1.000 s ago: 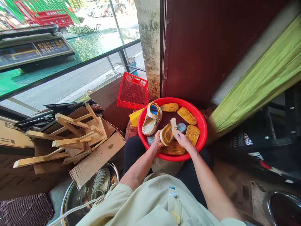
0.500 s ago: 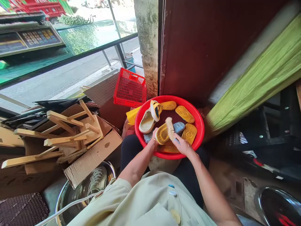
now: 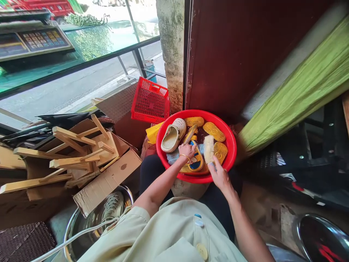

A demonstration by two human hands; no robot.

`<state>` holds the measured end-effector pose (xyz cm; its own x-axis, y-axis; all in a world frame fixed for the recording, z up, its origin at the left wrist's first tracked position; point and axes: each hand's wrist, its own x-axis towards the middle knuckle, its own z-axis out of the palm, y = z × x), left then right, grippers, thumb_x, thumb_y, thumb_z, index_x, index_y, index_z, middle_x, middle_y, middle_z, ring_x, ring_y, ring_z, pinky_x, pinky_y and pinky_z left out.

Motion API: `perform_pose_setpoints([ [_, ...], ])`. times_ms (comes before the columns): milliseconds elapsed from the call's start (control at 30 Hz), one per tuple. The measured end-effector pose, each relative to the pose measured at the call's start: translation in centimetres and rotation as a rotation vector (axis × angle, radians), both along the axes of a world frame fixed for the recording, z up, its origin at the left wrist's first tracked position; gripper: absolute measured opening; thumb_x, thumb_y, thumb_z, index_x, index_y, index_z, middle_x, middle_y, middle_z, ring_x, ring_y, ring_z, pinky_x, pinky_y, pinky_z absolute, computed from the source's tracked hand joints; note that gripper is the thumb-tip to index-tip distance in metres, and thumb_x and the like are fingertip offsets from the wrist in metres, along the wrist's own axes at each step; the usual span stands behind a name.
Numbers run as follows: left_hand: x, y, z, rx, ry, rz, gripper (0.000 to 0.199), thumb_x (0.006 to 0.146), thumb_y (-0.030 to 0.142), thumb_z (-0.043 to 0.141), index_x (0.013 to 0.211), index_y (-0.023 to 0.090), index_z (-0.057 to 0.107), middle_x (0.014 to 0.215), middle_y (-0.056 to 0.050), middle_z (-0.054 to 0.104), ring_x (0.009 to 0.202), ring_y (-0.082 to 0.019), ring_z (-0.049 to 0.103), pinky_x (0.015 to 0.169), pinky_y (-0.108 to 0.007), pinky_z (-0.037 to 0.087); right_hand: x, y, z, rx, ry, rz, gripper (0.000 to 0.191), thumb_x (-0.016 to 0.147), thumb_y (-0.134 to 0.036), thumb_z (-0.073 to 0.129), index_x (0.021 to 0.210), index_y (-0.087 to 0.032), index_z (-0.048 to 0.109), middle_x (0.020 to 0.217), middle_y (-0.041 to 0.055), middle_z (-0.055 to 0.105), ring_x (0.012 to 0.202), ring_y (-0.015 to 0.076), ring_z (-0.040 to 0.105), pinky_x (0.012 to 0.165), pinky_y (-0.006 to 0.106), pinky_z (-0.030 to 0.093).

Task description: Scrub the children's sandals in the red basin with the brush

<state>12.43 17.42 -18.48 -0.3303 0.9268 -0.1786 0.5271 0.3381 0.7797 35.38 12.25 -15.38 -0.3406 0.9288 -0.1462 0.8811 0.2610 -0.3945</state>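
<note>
Hands first: what are the left hand (image 3: 187, 151) and the right hand (image 3: 219, 176) doing?

Left is curled over a blue-topped sandal (image 3: 196, 158), fingers pressing down on it, a thin bracelet at the wrist. Right is closed around a scrubbing brush (image 3: 209, 149), pale bristles up, just beside the sandal.

Where's that sandal sitting?

Inside a red plastic basin (image 3: 233, 142), towards the front rim, with yellow soles (image 3: 214, 131) spread around it and a cream slipper (image 3: 172, 135) just to its left.

What's just changed?

Half a second ago a yellow sole faced up under the brush. Now a blue-and-yellow upper shows there, and the brush stands clear of it.

Same sandal, turned over?

Can't tell. The blue-and-white piece propped on the cream slipper has gone from that spot too, so this could be either one.

And the brush?

Held upright, bristles off the sandal for now.
</note>
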Motion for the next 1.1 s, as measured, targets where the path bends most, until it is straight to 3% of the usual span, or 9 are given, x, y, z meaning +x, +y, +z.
perform_pose_setpoints([
  [100, 0.5, -0.4, -0.5, -0.030, 0.060, -0.098, 0.045, 0.100, 0.036, 0.045, 0.059, 0.020, 0.053, 0.066, -0.006, 0.060, 0.084, -0.023, 0.062, 0.078, -0.030, 0.038, -0.3, -2.0, 0.4, -0.164, -0.129, 0.097, 0.064, 0.104, -0.046, 0.040, 0.164, -0.025, 0.032, 0.108, 0.0135, 0.079, 0.095, 0.0296, 0.076, 0.080, 0.035, 0.054],
  [200, 0.4, -1.2, -1.2, -0.046, 0.027, -0.119, 0.044, 0.100, 0.034, 0.041, 0.060, 0.020, 0.051, 0.059, -0.001, 0.051, 0.069, -0.018, 0.055, 0.069, -0.027, 0.035, -2.0, -0.8, 0.6, -0.210, -0.125, 0.166, 0.063, 0.104, -0.043, 0.042, 0.164, -0.027, 0.032, 0.122, 0.0138, 0.076, 0.106, 0.0287, 0.074, 0.086, 0.034, 0.052],
  [367, -1.8, -2.1, -0.5, -0.050, -0.006, -0.278, 0.025, 0.085, 0.032, 0.068, 0.067, 0.020, 0.055, 0.061, 0.003, 0.050, 0.066, -0.016, 0.050, 0.068, -0.026, 0.036, -5.6, 4.7, 0.9, -0.178, -0.126, 0.125, 0.059, 0.104, -0.044, 0.040, 0.160, -0.025, 0.041, 0.118, 0.0162, 0.077, 0.106, 0.0299, 0.074, 0.087, 0.035, 0.051],
  [500, -3.0, -2.1, 0.6, -0.032, -0.059, -0.355, 0.022, 0.074, 0.023, 0.078, 0.069, 0.020, 0.057, 0.064, 0.003, 0.054, 0.067, -0.015, 0.053, 0.073, -0.027, 0.042, -5.4, 5.5, 0.6, -0.115, -0.061, 0.058, 0.062, 0.105, -0.045, 0.035, 0.161, -0.017, 0.039, 0.124, 0.0196, 0.074, 0.105, 0.0296, 0.074, 0.087, 0.035, 0.053],
  [567, -2.3, -1.6, 1.0, -0.017, -0.256, -0.284, 0.022, 0.077, 0.025, 0.078, 0.071, 0.019, 0.058, 0.066, 0.003, 0.057, 0.067, -0.015, 0.056, 0.074, -0.027, 0.045, -4.0, 4.6, 0.4, -0.011, 0.060, -0.016, 0.064, 0.105, -0.046, 0.034, 0.161, -0.013, 0.037, 0.130, 0.0203, 0.071, 0.107, 0.0297, 0.073, 0.086, 0.035, 0.055],
  [700, 0.8, 0.9, 2.3, -0.028, -0.956, 0.073, 0.016, 0.081, 0.022, 0.076, 0.081, 0.016, 0.062, 0.072, -0.001, 0.067, 0.069, -0.015, 0.063, 0.075, -0.028, 0.052, -1.0, 2.5, 1.2, 0.202, 0.242, -0.142, 0.070, 0.104, -0.051, 0.035, 0.161, -0.011, 0.036, 0.132, 0.0193, 0.070, 0.106, 0.0312, 0.074, 0.083, 0.036, 0.058],
  [767, 2.1, 2.3, 3.1, -0.050, -1.125, 0.177, 0.011, 0.086, 0.023, 0.072, 0.086, 0.015, 0.064, 0.077, -0.005, 0.070, 0.072, -0.016, 0.066, 0.076, -0.030, 0.055, -0.5, 2.3, 2.0, 0.236, 0.234, -0.184, 0.070, 0.103, -0.051, 0.036, 0.162, -0.012, 0.035, 0.131, 0.0187, 0.071, 0.103, 0.0310, 0.074, 0.083, 0.036, 0.058],
  [933, 2.5, 4.1, 3.2, -0.115, -1.205, 0.310, 0.006, 0.093, 0.016, 0.061, 0.092, 0.013, 0.067, 0.086, -0.008, 0.071, 0.079, -0.015, 0.070, 0.076, -0.026, 0.057, -2.0, 2.4, 2.7, 0.112, 0.072, -0.118, 0.068, 0.103, -0.045, 0.039, 0.163, -0.014, 0.033, 0.119, 0.0183, 0.076, 0.095, 0.0303, 0.076, 0.079, 0.035, 0.058],
  [1100, 1.2, 3.4, 0.6, -0.093, -1.120, 0.406, 0.027, 0.099, 0.031, 0.063, 0.119, 0.014, 0.065, 0.116, -0.010, 0.068, 0.100, -0.020, 0.069, 0.086, -0.035, 0.059, -3.0, -2.5, 0.8, 0.011, -0.055, 0.166, 0.064, 0.104, -0.038, 0.042, 0.165, -0.021, 0.031, 0.110, 0.0118, 0.079, 0.094, 0.0260, 0.076, 0.078, 0.031, 0.058],
])
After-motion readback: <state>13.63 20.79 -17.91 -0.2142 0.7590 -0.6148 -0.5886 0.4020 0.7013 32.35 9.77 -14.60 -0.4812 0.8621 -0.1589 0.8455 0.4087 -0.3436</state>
